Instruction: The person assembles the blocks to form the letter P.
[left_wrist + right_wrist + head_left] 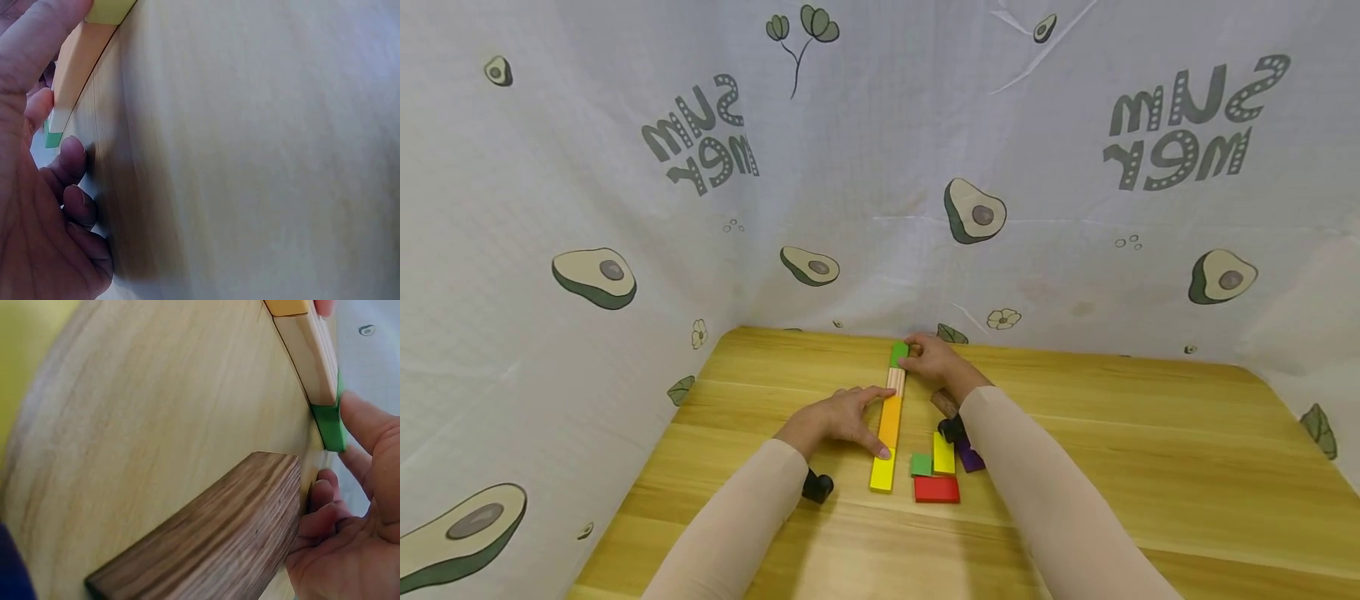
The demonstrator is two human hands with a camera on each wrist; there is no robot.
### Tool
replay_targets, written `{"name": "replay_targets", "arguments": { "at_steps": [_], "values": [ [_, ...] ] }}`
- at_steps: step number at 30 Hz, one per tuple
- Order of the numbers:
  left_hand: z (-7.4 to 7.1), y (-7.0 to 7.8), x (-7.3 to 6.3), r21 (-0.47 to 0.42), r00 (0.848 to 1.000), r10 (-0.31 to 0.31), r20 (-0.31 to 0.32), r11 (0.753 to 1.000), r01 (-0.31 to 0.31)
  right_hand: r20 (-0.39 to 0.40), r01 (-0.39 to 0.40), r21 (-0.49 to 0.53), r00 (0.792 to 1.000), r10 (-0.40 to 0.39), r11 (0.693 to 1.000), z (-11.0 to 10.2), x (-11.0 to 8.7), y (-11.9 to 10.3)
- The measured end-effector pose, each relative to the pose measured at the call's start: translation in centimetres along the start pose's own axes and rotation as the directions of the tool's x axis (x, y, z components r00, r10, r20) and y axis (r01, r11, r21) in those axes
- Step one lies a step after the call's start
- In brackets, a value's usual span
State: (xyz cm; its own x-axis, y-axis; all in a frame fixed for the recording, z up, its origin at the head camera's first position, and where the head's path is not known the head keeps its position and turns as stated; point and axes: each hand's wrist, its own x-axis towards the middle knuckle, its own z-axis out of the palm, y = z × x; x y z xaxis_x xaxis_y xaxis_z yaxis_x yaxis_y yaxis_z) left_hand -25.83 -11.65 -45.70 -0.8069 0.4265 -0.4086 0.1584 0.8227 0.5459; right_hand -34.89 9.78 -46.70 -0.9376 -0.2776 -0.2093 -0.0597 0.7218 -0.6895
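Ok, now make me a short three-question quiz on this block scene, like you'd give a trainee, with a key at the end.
1. Multiple choice: seen from the head camera, which colour is at the far end of the row of blocks?
A) red
B) green
C) purple

2. True or false: in the head view, the red block lies to the left of the row.

3. Short answer: which hand is nearer the dark brown block?

Key:
1. B, the green block.
2. False; the red block lies to the right of the row.
3. The right hand.
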Motion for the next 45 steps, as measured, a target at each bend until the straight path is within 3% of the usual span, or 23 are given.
{"name": "replay_targets", "arguments": {
  "at_steps": [6, 10, 14, 17, 25, 30, 32, 35, 38, 41, 45],
  "values": [
    [0.2, 0.2, -0.1, -0.015, 1.0, -0.006, 0.017, 1.0, 0.006, 0.019, 0.016, 0.099, 1.0, -0.018, 0.995, -0.2, -1.4, 1.2],
    [0.3, 0.2, -0.2, -0.005, 1.0, -0.016, 0.019, 1.0, 0.016, 0.126, 0.037, 0.094, 0.991, -0.049, 0.995, -1.4, -3.2, 2.1],
    [0.1, 0.0, -0.2, 0.005, 1.0, -0.015, 0.009, 1.0, 0.015, 0.256, 0.066, 0.056, 0.963, -0.079, 0.996, -3.0, -4.7, 2.8],
    [0.1, -0.1, -0.1, 0.006, 1.0, -0.009, 0.002, 1.0, 0.009, 0.309, 0.084, 0.023, 0.947, -0.087, 0.996, -3.6, -5.4, 3.4],
    [0.2, 0.0, -0.1, -0.007, 1.0, -0.006, 0.009, 1.0, 0.006, 0.167, 0.082, -0.075, 0.984, -0.068, 0.994, -2.6, -6.3, 3.9],
    [0.2, 0.1, 0.0, 0.006, 1.0, -0.009, 0.006, 1.0, 0.009, 0.185, 0.068, -0.057, 0.981, -0.057, 0.996, -2.6, -7.0, 3.8],
    [0.1, 0.1, -0.1, 0.002, 1.0, -0.016, 0.002, 1.0, 0.016, 0.19, 0.094, -0.1, 0.979, -0.074, 0.991, -2.6, -7.1, 3.6],
    [0.1, 0.1, -0.1, -0.002, 1.0, -0.018, 0.0, 1.0, 0.018, 0.143, 0.138, -0.218, 0.984, -0.108, 0.966, -2.2, -7.5, 2.9],
    [0.1, 0.0, -0.1, -0.001, 1.0, -0.017, 0.001, 1.0, 0.017, 0.054, 0.195, -0.359, 0.981, -0.188, 0.913, -1.1, -8.8, 1.5],
    [0.2, 0.0, -0.1, 0.0, 1.0, -0.019, 0.0, 1.0, 0.019, 0.007, 0.274, -0.431, 0.954, -0.3, 0.86, 0.4, -11.4, -0.6],
    [0.2, 0.1, -0.2, 0.003, 1.0, -0.005, -0.009, 1.0, 0.005, 0.08, 0.392, -0.458, 0.912, -0.402, 0.798, 2.7, -15.5, -3.4]
  ]
}}
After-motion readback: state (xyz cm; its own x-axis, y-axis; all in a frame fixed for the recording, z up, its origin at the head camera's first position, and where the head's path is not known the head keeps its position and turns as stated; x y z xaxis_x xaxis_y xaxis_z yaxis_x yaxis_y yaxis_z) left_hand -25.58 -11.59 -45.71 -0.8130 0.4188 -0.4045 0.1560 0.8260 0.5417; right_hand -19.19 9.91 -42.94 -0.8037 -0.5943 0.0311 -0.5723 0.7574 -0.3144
